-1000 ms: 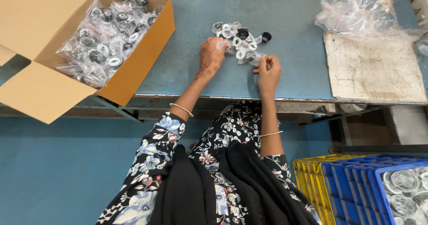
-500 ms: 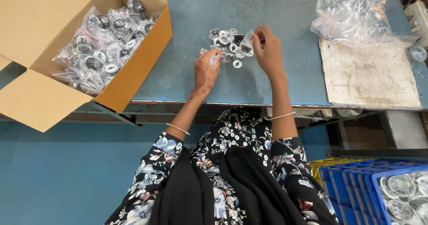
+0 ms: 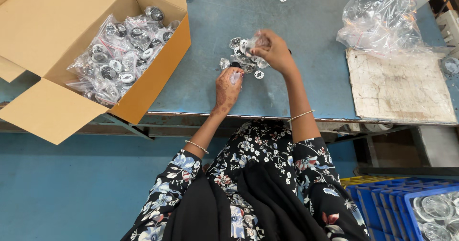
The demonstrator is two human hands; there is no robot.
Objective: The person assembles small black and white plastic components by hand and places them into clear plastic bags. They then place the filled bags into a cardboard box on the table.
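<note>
Near the tabletop's front edge, our left hand pinches one small part, our right hand grips another; we should align them squarely

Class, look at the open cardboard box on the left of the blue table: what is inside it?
The cardboard box holds clear plastic bags packed with small round black and silver parts. The bags cover part of the box floor, so anything beneath them cannot be seen.

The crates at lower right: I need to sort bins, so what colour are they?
Blue crates, with a yellow one behind; seen in the head view.
</note>
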